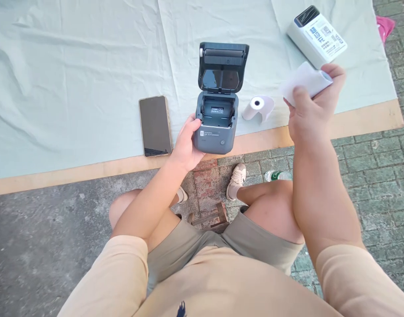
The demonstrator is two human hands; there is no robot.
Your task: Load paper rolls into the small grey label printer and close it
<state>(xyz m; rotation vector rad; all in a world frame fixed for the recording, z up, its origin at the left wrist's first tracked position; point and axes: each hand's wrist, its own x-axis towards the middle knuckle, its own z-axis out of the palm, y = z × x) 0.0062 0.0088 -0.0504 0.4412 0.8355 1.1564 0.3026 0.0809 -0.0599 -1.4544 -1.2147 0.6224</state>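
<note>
While the left hand (186, 147) grips the lower left side of the small grey printer (215, 125), fingers closed against its casing, the right hand (309, 110) is raised to the right and clamped on a white paper roll (305, 81). The printer stands at the near edge of the bench (89, 169), on a pale green cloth (72, 66), with its lid (222, 66) swung fully open and upright and its paper bay exposed and unloaded. A second paper roll (258, 107) lies on the cloth just right of the printer, partly unwound. A dark phone (154, 125) lies face up just left of the left hand, and a white box (316, 35) rests farther back on the right. Risk assessment: the printer sits partly over the bench edge, so loosened support from the left hand could let it tip toward the paved ground. The held roll is gripped near one end; a slack grip may let it unwind or drop. Inserting it skewed or reversed would likely cause a jam or blank output. The lid could catch fingers if closed early.
</note>
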